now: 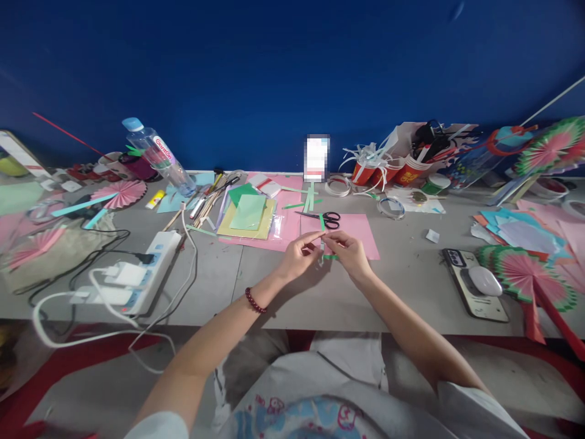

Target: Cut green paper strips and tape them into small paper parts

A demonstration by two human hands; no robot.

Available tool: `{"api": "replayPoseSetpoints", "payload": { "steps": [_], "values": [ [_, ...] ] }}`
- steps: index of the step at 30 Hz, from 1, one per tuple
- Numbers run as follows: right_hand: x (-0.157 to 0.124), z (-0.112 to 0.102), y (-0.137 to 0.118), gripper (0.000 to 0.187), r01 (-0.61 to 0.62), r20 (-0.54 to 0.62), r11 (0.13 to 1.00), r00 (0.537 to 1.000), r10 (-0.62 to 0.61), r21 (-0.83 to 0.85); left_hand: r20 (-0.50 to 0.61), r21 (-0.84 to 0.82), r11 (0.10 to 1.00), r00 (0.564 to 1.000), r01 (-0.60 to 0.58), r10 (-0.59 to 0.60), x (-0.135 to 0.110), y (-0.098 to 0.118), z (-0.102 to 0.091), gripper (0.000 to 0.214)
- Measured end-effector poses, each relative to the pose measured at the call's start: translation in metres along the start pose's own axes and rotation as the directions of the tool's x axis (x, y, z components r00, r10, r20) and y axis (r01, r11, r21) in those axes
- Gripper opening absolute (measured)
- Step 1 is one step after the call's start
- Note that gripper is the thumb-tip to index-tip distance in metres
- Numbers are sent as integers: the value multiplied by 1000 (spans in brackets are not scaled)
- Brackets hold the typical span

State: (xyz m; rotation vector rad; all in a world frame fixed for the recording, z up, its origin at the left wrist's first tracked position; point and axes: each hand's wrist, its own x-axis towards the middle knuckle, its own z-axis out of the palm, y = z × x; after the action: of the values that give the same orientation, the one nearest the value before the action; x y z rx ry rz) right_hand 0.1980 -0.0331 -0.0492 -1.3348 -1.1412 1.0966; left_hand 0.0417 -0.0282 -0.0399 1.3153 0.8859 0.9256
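Observation:
My left hand [300,256] and my right hand [346,253] meet over the near part of the table, fingertips pinched together. Between them is a narrow green paper strip [322,222], its upper end rising above the fingers. Something thin and pale hangs below the fingertips, too small to make out. Just beyond the hands, black-handled scissors [333,220] lie on pink paper [364,235]. To the left, a clear packet of yellow and green paper sheets [249,213] rests on more pink paper. Several pale green strips [309,198] lie behind the scissors.
A white power strip [155,274] with cables and a tilted water bottle [159,155] stand left. Red paper cups [411,171] line the back by a blue wall. On the right are a phone [470,299], a white mouse [485,281] and a folded paper fan [532,274].

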Motion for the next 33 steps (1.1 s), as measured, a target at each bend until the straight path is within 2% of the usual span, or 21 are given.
{"api": "replayPoseSetpoints", "payload": {
  "steps": [12, 18, 23, 28, 33],
  "values": [
    [-2, -2, -4, 30, -43, 40, 997, 998, 40, 61, 9, 10, 999, 999, -32, 32, 0, -2, -1, 45],
    [-1, -2, -6, 33, -119, 61, 989, 992, 114, 87, 0, 52, 998, 999, -39, 39, 0, -3, -2, 46],
    [-1, -2, -7, 34, -137, 66, 985, 989, 130, 107, 4, 67, 996, 998, -61, 61, 0, -4, -2, 45],
    [0, -3, -8, 35, -193, 112, 969, 978, 177, 154, -5, 141, 980, 990, -138, 140, 2, -9, -2, 43],
    [0, -3, -9, 35, -159, 73, 980, 986, 152, 119, -4, 135, 985, 994, -111, 112, 2, -9, -3, 44]
  ]
}}
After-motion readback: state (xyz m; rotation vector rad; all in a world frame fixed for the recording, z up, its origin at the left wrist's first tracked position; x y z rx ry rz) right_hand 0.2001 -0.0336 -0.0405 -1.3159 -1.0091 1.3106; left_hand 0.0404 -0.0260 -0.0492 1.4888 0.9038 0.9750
